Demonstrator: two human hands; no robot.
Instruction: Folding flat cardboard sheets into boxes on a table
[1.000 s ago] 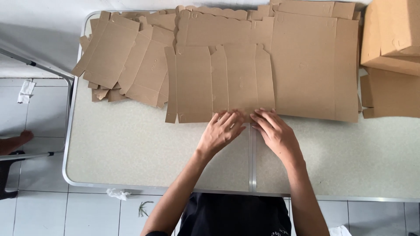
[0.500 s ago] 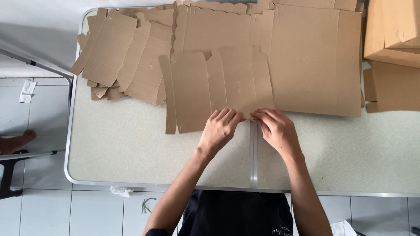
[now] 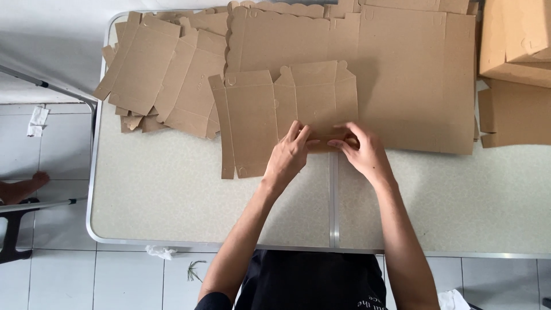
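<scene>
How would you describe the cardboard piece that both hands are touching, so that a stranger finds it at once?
On the speckled grey folding table, brown cardboard sheets lie along the far edge. The flat brown die-cut box blank lies nearest the person, partly over the large plain sheet. Unlike its neighbours, it has the left hand and right hand on its near edge.

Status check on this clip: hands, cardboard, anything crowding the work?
Left hand and right hand both pinching the near edge of the flat box blank. Blank lies flat on the table. Cardboard stacks close behind; nothing between the hands.
</scene>
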